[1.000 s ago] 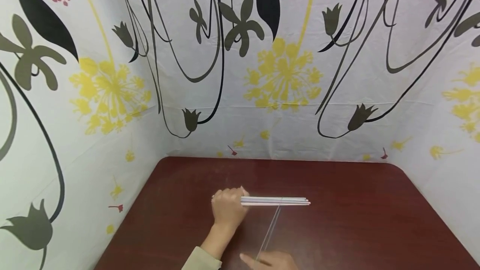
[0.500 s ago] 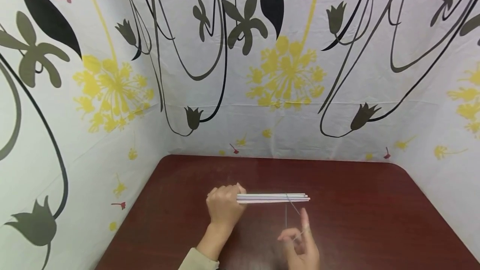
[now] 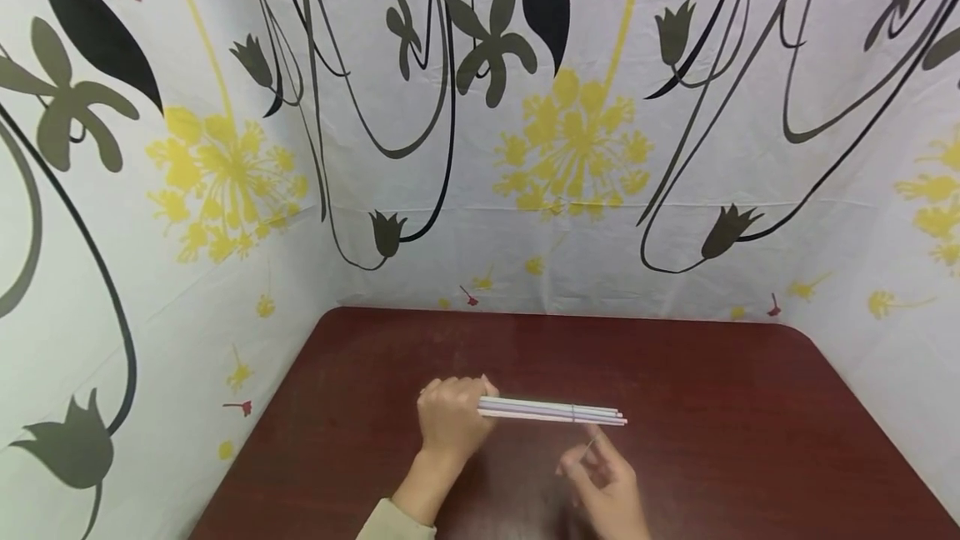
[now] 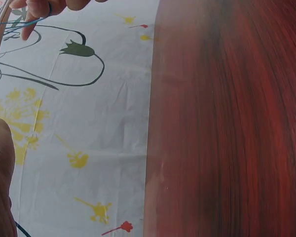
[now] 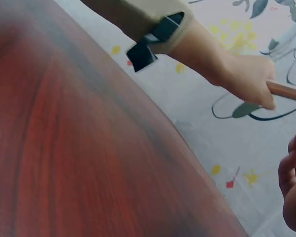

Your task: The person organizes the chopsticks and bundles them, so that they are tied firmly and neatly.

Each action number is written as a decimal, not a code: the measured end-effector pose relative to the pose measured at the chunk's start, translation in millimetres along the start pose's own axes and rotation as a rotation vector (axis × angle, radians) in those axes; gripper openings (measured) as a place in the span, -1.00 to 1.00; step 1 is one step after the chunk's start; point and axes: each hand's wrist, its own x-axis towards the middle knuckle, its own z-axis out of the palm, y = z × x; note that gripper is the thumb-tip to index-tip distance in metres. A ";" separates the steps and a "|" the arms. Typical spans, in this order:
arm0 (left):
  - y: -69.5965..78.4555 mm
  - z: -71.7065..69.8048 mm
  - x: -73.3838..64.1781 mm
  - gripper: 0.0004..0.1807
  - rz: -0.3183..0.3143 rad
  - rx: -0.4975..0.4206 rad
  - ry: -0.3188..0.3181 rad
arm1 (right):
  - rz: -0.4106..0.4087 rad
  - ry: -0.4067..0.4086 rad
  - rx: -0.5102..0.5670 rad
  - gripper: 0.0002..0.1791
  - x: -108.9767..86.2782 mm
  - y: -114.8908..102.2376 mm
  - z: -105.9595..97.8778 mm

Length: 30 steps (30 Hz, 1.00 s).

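Note:
My left hand (image 3: 453,417) grips one end of a bundle of slim white sticks (image 3: 525,410), held level above the table. A thin rubber band (image 3: 573,413) crosses the sticks near their free end. Just below that end is my right hand (image 3: 606,482), its curled fingers hooking part of the band close to the sticks. In the left wrist view the band (image 4: 15,23) looks blue and runs from the sticks to the right hand's fingers (image 4: 37,7). The right wrist view has the left hand (image 5: 251,74) around the bundle (image 5: 288,92); the band is not discernible there.
The dark red-brown table (image 3: 712,407) lies beneath both hands. A white cloth (image 3: 480,182) printed with flowers and stems hangs behind it and along the sides. A dark strap (image 5: 150,47) sits on the left sleeve.
My right hand has come up from the bottom edge to the sticks' free end. The long stretched loop has shortened, and band now lies across the bundle. The sticks tip slightly downward at the right.

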 end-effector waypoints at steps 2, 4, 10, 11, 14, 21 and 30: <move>-2.1 -1.3 -1.0 -0.61 0.010 -0.005 -0.006 | 0.022 -0.057 0.013 -0.16 3.6 -2.1 -4.0; -3.8 -2.8 -2.9 -0.61 0.018 -0.009 -0.005 | 0.047 -0.099 0.009 -0.19 6.6 -4.3 -6.7; -9.5 -4.6 -8.9 -0.61 0.038 -0.016 -0.009 | 0.092 -0.107 -0.061 -0.28 12.1 -10.1 -13.0; -10.7 -4.7 -9.2 -0.61 0.039 -0.015 -0.009 | 0.095 -0.102 -0.062 -0.30 13.1 -10.8 -14.5; -14.9 -5.8 -9.8 -0.61 0.045 -0.012 -0.009 | 0.105 -0.098 -0.038 -0.36 16.1 -12.5 -20.0; -20.5 -8.2 -13.8 -0.61 0.072 -0.001 -0.010 | 0.093 -0.163 0.059 -0.43 23.7 -15.3 -33.5; -23.0 -6.4 -6.4 -0.60 0.107 0.015 0.033 | 0.098 -0.186 -0.068 -0.50 38.0 -23.9 -38.8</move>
